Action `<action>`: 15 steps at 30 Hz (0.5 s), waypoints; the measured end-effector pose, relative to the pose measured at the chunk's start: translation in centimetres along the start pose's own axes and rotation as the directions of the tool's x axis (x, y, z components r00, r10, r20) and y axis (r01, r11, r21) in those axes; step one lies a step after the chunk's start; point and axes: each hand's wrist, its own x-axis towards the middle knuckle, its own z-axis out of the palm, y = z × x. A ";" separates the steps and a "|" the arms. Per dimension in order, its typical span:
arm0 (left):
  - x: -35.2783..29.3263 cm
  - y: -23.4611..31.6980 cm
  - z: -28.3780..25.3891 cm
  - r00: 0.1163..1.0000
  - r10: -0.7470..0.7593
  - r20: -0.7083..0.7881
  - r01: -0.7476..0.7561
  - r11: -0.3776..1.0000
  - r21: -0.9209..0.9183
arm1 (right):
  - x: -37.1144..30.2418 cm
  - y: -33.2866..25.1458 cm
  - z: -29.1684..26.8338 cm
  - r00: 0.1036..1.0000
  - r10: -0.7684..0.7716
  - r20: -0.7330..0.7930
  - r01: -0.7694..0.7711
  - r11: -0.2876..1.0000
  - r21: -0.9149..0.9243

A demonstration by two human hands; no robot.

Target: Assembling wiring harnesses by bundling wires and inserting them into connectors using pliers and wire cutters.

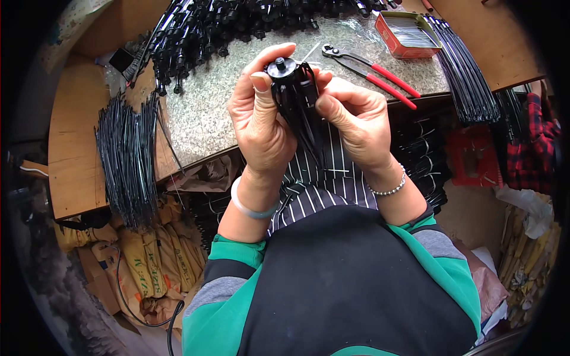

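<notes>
At the left, a sheaf of thin black rods [126, 160] hangs over the near edge of the wooden board [74, 142]. Right of that is the speckled tabletop [199, 121], with a heap of black knobbed parts [208, 26] along its far side.

Next comes the left hand [261, 115], closed around a black bundle [297, 98], its thumb up by the round cap [281, 67]. The bundle is held up between the two hands, over the table's near edge. Its long axis runs from the cap, at the far end and slightly left, to a narrow tail nearer the person and slightly right. The left hand is nearer the cap; a thin pale strip [311, 52] sticks out on the far right side.

The right hand [359, 115] grips the bundle's right side with its thumb and bent fingers; whether it also pinches the strip, I cannot tell. Beyond it lie pliers with red handles [389, 86], then a red box [409, 50] of pale strips and another sheaf of black rods [466, 71]. At the far right is another person's checked sleeve [534, 145].
</notes>
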 end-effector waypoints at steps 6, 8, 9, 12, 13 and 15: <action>0.2 -0.5 -0.1 0.998 0.052 -0.029 -0.048 0.991 0.123 | 0.4 0.0 0.4 0.992 0.124 0.025 -0.124 0.992 0.007; 0.7 -0.3 -1.0 0.999 0.034 -0.028 -0.030 0.991 0.132 | -0.1 1.3 1.2 0.997 0.069 -0.031 -0.072 0.995 -0.075; 1.4 -0.2 -1.8 0.987 -0.015 0.157 0.029 0.995 -0.091 | -0.5 2.2 1.5 0.997 0.009 -0.081 -0.022 0.987 -0.159; 2.0 -0.2 -2.7 0.941 -0.020 0.337 0.099 0.971 -0.219 | -2.5 3.0 1.1 0.998 0.065 0.027 -0.056 0.962 -0.268; 1.3 0.3 -1.7 0.954 -0.067 0.293 0.102 0.989 -0.106 | -2.8 3.0 0.7 0.983 0.164 0.086 -0.121 0.921 -0.370; 0.2 0.1 0.6 0.994 -0.110 0.023 0.105 0.983 0.151 | -2.9 3.6 0.1 0.999 -0.009 0.050 0.034 0.860 -0.509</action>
